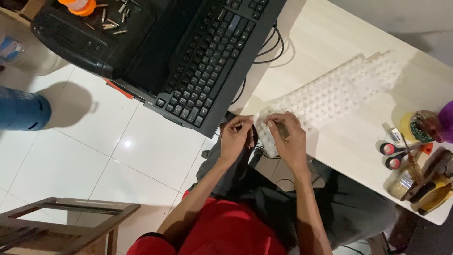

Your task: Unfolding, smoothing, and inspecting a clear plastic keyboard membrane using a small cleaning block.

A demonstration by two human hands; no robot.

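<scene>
Your left hand (236, 134) and right hand (288, 137) pinched the white dome sheet's (330, 97) near end at the bench (339, 38) edge; fingers hid that corner, frame centre.

One head-worn camera looks steeply down, fairly close, over the lap toward the desk edge (330, 42) and seemingly tiled floor (94, 156).
</scene>
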